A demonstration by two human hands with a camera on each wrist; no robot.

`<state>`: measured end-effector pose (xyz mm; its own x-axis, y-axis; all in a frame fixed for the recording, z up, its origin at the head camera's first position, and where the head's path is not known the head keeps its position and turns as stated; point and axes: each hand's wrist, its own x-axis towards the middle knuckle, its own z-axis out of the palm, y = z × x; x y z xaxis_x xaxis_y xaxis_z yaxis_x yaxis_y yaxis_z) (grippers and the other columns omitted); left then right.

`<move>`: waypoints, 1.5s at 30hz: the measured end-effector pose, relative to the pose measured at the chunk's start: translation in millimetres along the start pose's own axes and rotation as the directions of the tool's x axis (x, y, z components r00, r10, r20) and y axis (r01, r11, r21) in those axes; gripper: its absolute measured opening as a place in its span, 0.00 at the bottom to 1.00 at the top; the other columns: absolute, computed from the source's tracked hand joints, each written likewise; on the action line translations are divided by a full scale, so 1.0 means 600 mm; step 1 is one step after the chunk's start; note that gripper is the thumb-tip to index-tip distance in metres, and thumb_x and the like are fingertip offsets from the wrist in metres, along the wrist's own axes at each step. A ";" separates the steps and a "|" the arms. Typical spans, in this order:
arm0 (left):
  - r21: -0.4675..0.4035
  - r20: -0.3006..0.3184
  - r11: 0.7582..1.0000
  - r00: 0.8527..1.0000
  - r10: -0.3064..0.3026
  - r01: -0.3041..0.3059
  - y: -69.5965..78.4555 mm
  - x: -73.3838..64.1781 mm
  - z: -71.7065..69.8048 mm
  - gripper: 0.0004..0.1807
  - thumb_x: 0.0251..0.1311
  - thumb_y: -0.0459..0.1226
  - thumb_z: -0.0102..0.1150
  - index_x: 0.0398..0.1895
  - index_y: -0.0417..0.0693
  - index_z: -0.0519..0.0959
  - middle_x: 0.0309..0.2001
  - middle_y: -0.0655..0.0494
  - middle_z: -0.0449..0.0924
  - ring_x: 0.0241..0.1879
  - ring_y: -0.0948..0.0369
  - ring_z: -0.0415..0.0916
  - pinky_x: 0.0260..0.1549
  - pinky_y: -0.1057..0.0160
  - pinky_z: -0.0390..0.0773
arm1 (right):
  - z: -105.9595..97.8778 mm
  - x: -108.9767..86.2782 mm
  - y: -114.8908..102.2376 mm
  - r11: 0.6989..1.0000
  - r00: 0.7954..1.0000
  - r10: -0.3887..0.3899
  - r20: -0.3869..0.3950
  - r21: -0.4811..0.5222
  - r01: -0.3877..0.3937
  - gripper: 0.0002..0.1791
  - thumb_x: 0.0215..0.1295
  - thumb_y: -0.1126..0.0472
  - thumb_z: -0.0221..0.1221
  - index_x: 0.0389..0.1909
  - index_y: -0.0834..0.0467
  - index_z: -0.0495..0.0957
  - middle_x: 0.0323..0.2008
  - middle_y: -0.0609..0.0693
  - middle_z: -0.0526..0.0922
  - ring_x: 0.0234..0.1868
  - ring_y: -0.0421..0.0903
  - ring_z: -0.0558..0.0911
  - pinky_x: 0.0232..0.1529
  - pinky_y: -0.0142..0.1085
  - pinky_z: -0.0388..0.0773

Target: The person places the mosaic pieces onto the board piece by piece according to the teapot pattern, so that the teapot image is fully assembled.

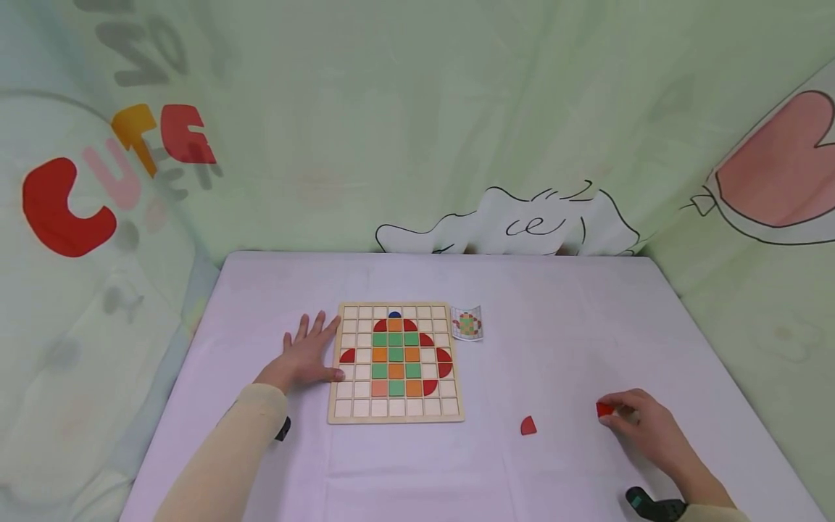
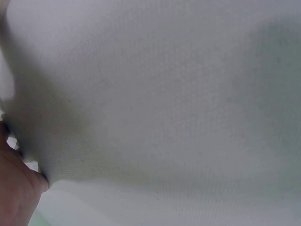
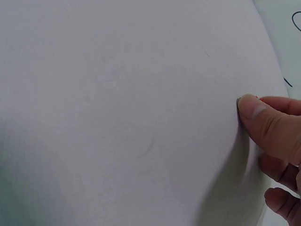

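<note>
A wooden grid board (image 1: pixel 352 411) lies on the table with green, orange, pink, red and blue tiles forming a pattern in its cells. My left hand (image 1: pixel 305 360) rests at the board's left edge with fingers spread; the left wrist view catches only part of that hand (image 2: pixel 19 188). Off to the right, my right hand (image 1: pixel 646 428) pinches a small red tile (image 1: pixel 604 409) between thumb and forefinger. In the right wrist view the fingers (image 3: pixel 270 127) almost wholly hide that tile. Another red tile (image 1: pixel 528 425), quarter-round, lies between the board and my right hand.
A small printed pattern card (image 1: pixel 467 323) lies against the board's upper right side. The pale table (image 1: pixel 554 290) ends at a light green cloth backdrop (image 1: pixel 391 145) at the back and sides. Dark wrist devices (image 1: pixel 652 505) sit under the forearms.
</note>
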<state>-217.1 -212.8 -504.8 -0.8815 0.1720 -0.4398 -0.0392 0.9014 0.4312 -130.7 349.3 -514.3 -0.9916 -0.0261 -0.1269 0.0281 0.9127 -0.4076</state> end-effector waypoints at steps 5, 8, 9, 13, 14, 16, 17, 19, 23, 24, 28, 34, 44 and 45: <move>-0.010 -0.001 1.000 1.000 0.002 -0.002 -0.001 -0.003 0.001 0.62 0.55 0.48 0.76 0.84 0.48 0.43 0.84 0.40 0.30 0.81 0.37 0.21 0.74 0.28 0.29 | 0.008 -0.002 -0.003 0.999 0.998 -0.054 -0.022 -0.006 0.054 0.15 0.59 0.69 0.69 0.49 0.60 0.86 0.45 0.57 0.80 0.43 0.51 0.80 0.35 0.28 0.76; -0.023 -0.001 1.000 1.000 -0.001 0.001 0.000 -0.006 0.000 0.62 0.55 0.47 0.77 0.84 0.48 0.44 0.84 0.40 0.30 0.81 0.38 0.21 0.75 0.29 0.30 | 0.012 0.000 -0.008 0.997 0.997 -0.070 -0.020 -0.014 0.070 0.16 0.60 0.70 0.68 0.50 0.58 0.86 0.44 0.55 0.79 0.41 0.49 0.79 0.34 0.28 0.76; -0.025 -0.002 1.000 1.000 0.000 0.000 0.000 -0.007 0.000 0.62 0.54 0.47 0.77 0.84 0.48 0.44 0.84 0.40 0.30 0.81 0.37 0.21 0.75 0.29 0.30 | 0.013 0.000 -0.010 0.997 0.997 -0.077 -0.023 -0.017 0.077 0.17 0.60 0.71 0.68 0.51 0.58 0.86 0.43 0.55 0.79 0.41 0.48 0.79 0.34 0.28 0.76; -0.024 -0.002 1.000 1.000 0.003 -0.003 0.001 -0.008 -0.003 0.62 0.54 0.47 0.77 0.84 0.49 0.44 0.84 0.39 0.31 0.81 0.36 0.22 0.74 0.28 0.30 | 0.014 0.003 -0.016 0.995 0.994 -0.095 -0.047 -0.019 0.095 0.19 0.62 0.69 0.67 0.55 0.62 0.83 0.43 0.56 0.80 0.40 0.49 0.80 0.34 0.31 0.77; -0.024 -0.002 1.000 1.000 0.005 -0.005 0.002 -0.008 -0.003 0.62 0.54 0.47 0.76 0.84 0.49 0.43 0.84 0.39 0.30 0.81 0.36 0.21 0.74 0.28 0.30 | 0.014 0.003 -0.017 0.996 0.994 -0.089 -0.057 -0.021 0.088 0.19 0.62 0.68 0.67 0.55 0.64 0.82 0.43 0.57 0.81 0.41 0.50 0.80 0.35 0.33 0.79; -0.023 -0.004 1.000 1.000 0.006 -0.006 0.002 -0.008 -0.005 0.62 0.54 0.47 0.76 0.84 0.49 0.43 0.84 0.39 0.30 0.81 0.36 0.21 0.74 0.28 0.30 | 0.014 0.003 -0.019 0.998 0.996 -0.058 -0.069 -0.018 0.057 0.20 0.64 0.63 0.68 0.54 0.67 0.80 0.44 0.61 0.82 0.42 0.53 0.81 0.39 0.40 0.82; -0.024 -0.004 1.000 1.000 0.006 -0.006 0.004 -0.008 -0.006 0.62 0.54 0.47 0.76 0.84 0.49 0.43 0.84 0.39 0.30 0.81 0.36 0.21 0.74 0.28 0.30 | 0.014 0.004 -0.020 0.999 0.997 -0.033 -0.069 -0.013 0.032 0.21 0.64 0.61 0.68 0.53 0.68 0.80 0.44 0.62 0.82 0.43 0.55 0.81 0.41 0.45 0.83; -0.022 -0.005 1.000 1.000 0.006 -0.006 0.004 -0.008 -0.006 0.62 0.54 0.47 0.76 0.84 0.49 0.44 0.84 0.39 0.31 0.81 0.36 0.21 0.74 0.28 0.30 | 0.015 0.005 -0.022 1.000 0.998 0.021 -0.062 -0.009 -0.022 0.24 0.64 0.56 0.69 0.52 0.70 0.79 0.44 0.65 0.81 0.44 0.58 0.80 0.44 0.52 0.83; -0.020 -0.007 1.000 1.000 0.010 -0.010 0.007 -0.010 -0.006 0.62 0.54 0.47 0.77 0.84 0.49 0.44 0.83 0.39 0.31 0.81 0.36 0.23 0.74 0.28 0.31 | 0.020 0.009 -0.023 0.998 0.997 0.055 -0.053 -0.008 -0.055 0.24 0.62 0.56 0.70 0.50 0.71 0.79 0.44 0.67 0.81 0.44 0.60 0.80 0.47 0.57 0.82; -0.022 -0.007 1.000 1.000 0.010 -0.010 0.007 -0.010 -0.006 0.62 0.54 0.47 0.77 0.84 0.49 0.44 0.83 0.39 0.32 0.81 0.36 0.23 0.74 0.28 0.31 | 0.021 0.010 -0.023 0.999 0.997 0.046 -0.056 -0.009 -0.047 0.23 0.62 0.58 0.70 0.49 0.71 0.80 0.44 0.67 0.81 0.44 0.60 0.80 0.47 0.57 0.82; -0.026 -0.005 1.000 1.000 0.006 -0.006 0.007 -0.011 -0.006 0.62 0.54 0.47 0.76 0.84 0.49 0.44 0.83 0.39 0.31 0.81 0.36 0.23 0.74 0.28 0.30 | 0.026 0.013 -0.025 1.000 0.998 0.002 -0.059 -0.006 -0.002 0.18 0.62 0.64 0.69 0.49 0.70 0.81 0.44 0.65 0.82 0.45 0.60 0.82 0.47 0.57 0.82; -0.031 0.001 1.000 1.000 0.005 -0.005 0.007 -0.010 -0.007 0.62 0.55 0.47 0.76 0.84 0.49 0.44 0.84 0.39 0.31 0.81 0.37 0.22 0.75 0.29 0.29 | 0.029 0.016 -0.029 1.000 0.998 -0.024 -0.066 -0.011 0.023 0.18 0.60 0.64 0.70 0.47 0.69 0.81 0.42 0.62 0.81 0.43 0.57 0.81 0.45 0.53 0.83; -0.032 0.003 0.999 1.000 0.004 -0.004 -0.003 -0.001 0.000 0.62 0.55 0.48 0.76 0.84 0.50 0.43 0.84 0.42 0.29 0.81 0.39 0.19 0.74 0.30 0.26 | 0.029 0.022 -0.051 1.000 0.998 -0.017 -0.054 0.002 0.017 0.18 0.63 0.61 0.69 0.48 0.70 0.81 0.42 0.61 0.81 0.44 0.57 0.80 0.46 0.53 0.82; -0.032 0.005 0.999 1.000 0.003 -0.003 -0.005 0.001 0.001 0.62 0.55 0.48 0.76 0.84 0.51 0.42 0.84 0.43 0.28 0.81 0.39 0.18 0.75 0.30 0.25 | 0.029 0.023 -0.056 1.000 0.998 -0.021 -0.054 0.007 0.021 0.18 0.62 0.61 0.70 0.48 0.70 0.81 0.42 0.61 0.81 0.44 0.57 0.80 0.45 0.52 0.83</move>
<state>-217.1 -214.9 -507.0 -0.8792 0.1766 -0.4425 -0.0517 0.8880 0.4570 -143.0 311.1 -517.8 -0.9974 -0.0228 -0.0690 0.0080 0.9090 -0.4166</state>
